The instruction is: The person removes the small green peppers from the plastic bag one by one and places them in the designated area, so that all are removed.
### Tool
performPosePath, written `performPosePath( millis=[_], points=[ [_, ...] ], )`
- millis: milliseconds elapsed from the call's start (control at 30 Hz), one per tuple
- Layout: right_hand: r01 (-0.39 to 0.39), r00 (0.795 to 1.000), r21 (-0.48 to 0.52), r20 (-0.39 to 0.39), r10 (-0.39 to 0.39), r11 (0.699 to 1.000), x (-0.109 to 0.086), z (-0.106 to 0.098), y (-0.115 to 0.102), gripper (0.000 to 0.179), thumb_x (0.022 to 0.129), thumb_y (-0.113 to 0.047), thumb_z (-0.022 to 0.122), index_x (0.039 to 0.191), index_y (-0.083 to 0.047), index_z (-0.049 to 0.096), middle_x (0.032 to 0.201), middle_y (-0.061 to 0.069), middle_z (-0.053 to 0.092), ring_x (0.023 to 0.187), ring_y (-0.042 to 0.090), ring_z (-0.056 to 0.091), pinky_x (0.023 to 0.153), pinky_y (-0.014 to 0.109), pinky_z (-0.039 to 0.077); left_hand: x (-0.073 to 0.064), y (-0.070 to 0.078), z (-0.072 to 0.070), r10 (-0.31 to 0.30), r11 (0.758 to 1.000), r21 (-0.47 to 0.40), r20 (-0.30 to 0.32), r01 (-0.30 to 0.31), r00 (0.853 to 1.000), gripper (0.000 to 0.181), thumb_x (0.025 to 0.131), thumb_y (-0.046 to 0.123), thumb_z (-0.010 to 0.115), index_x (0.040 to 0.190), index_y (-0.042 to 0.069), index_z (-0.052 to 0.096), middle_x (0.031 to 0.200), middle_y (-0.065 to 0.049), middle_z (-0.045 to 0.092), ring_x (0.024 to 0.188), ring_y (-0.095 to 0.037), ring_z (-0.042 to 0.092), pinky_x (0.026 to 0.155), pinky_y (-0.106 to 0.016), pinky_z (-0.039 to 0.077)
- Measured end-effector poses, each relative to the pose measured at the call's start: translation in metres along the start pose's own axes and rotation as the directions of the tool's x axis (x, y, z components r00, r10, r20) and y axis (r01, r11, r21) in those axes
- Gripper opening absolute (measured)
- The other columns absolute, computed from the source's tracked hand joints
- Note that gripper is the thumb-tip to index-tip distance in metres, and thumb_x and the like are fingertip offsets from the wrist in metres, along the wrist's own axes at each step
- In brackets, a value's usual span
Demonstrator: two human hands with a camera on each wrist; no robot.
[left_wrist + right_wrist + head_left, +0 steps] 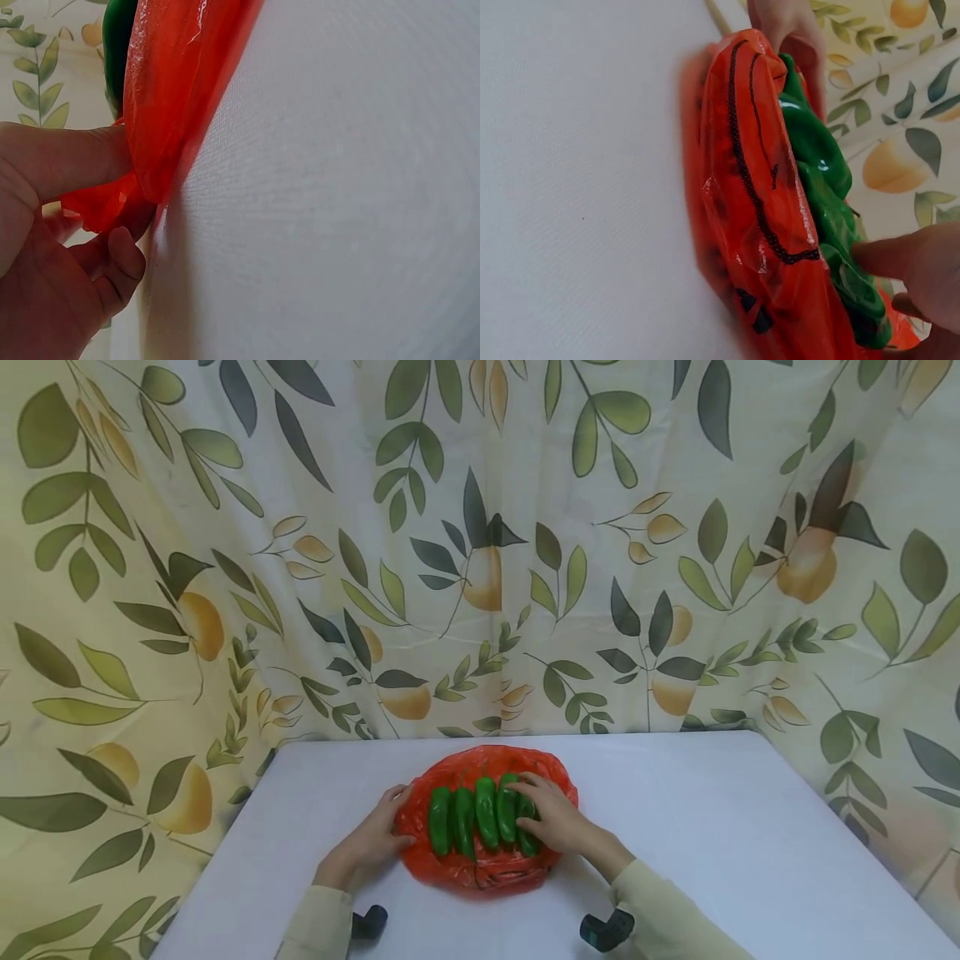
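Several green peppers (pixel 486 812) lie side by side on a red plastic bag (pixel 498 877), which is spread out on the white table. At the bag's left edge is my left hand (pixel 377 828); in the left wrist view its thumb (pixel 82 156) lies over the red film and the fingers are curled beneath, pinching it. My right hand (pixel 557 814) reaches over the right end of the row, thumb and fingers around the rightmost pepper (pixel 528 827). In the right wrist view, a fingertip presses against a pepper (pixel 851 289), and black print shows on the bag's side.
The white table (pixel 675 793) extends on both sides of the bag. Behind it hangs a curtain (pixel 480 568) printed with leaves and fruit. Small black devices (pixel 607 930) sit at both wrists, by the beige sleeves (pixel 667 910).
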State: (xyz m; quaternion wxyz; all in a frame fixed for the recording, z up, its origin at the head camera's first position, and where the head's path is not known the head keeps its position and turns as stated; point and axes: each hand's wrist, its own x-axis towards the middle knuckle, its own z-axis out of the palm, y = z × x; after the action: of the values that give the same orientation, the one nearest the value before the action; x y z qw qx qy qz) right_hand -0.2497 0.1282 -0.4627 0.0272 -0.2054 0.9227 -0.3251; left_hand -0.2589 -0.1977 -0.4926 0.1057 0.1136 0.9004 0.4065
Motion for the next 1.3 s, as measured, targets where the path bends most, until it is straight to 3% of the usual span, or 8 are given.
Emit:
performPosePath(
  millis=[133,333,600,767,1133,1300],
  points=[
    [-0.004,1.000,0.000,0.004,0.004,1.000,0.000,0.001,0.003,0.054,0.089,-0.005,0.074,0.141,-0.010,0.057,0.154,0.025,0.042,0.142,0.046,0.041,0.112,0.070,0.038,-0.001,0.001,0.000,-0.001,1.000,-0.009,0.006,0.001,1.000,0.084,0.088,0.006,0.074,0.160,0.017,0.032,0.165,-0.010,0.026,0.152,-0.040,0.028,0.120,-0.065,0.029],
    [-0.056,0.998,0.042,0.000,0.056,0.998,0.001,0.001,0.006,0.062,0.087,-0.011,0.078,0.143,-0.009,0.053,0.154,0.028,0.038,0.136,0.044,0.047,0.108,0.067,0.045,-0.002,0.002,-0.001,0.006,1.000,0.006,0.002,-0.006,1.000,0.083,0.089,0.007,0.074,0.160,0.015,0.032,0.164,-0.012,0.027,0.151,-0.040,0.029,0.120,-0.064,0.030],
    [-0.128,0.992,0.029,-0.005,0.128,0.991,0.001,0.003,0.010,0.067,0.084,-0.021,0.083,0.144,-0.010,0.053,0.149,0.023,0.046,0.132,0.039,0.050,0.107,0.065,0.048,-0.001,0.003,0.001,0.006,1.000,0.021,-0.002,-0.006,1.000,0.083,0.088,0.008,0.075,0.159,0.013,0.032,0.164,-0.012,0.028,0.151,-0.040,0.029,0.120,-0.064,0.031],
    [-0.126,0.992,0.050,-0.016,0.127,0.991,0.001,0.004,0.011,0.066,0.084,-0.020,0.083,0.143,-0.010,0.054,0.145,0.019,0.051,0.130,0.036,0.053,0.108,0.063,0.047,-0.001,0.003,0.000,0.002,1.000,0.024,-0.005,-0.002,1.000,0.084,0.088,0.007,0.075,0.160,0.014,0.032,0.163,-0.012,0.028,0.151,-0.039,0.030,0.121,-0.064,0.030],
    [-0.051,0.995,0.162,-0.075,0.064,0.985,0.001,0.001,0.014,0.064,0.086,-0.011,0.079,0.144,-0.014,0.053,0.155,0.023,0.040,0.139,0.044,0.045,0.111,0.068,0.041,0.002,0.008,-0.001,-0.003,0.999,0.035,-0.018,0.004,1.000,0.084,0.087,0.004,0.075,0.159,0.016,0.033,0.163,-0.013,0.028,0.151,-0.041,0.030,0.119,-0.066,0.031],
    [-0.030,0.992,0.231,-0.116,0.058,0.972,-0.007,0.003,0.013,0.064,0.087,-0.008,0.077,0.146,-0.017,0.051,0.159,0.025,0.032,0.141,0.048,0.042,0.108,0.068,0.044,-0.001,0.006,0.001,-0.008,1.000,0.025,-0.020,0.009,1.000,0.085,0.086,0.004,0.076,0.159,0.017,0.034,0.163,-0.013,0.030,0.150,-0.041,0.031,0.118,-0.067,0.031]
  ],
)
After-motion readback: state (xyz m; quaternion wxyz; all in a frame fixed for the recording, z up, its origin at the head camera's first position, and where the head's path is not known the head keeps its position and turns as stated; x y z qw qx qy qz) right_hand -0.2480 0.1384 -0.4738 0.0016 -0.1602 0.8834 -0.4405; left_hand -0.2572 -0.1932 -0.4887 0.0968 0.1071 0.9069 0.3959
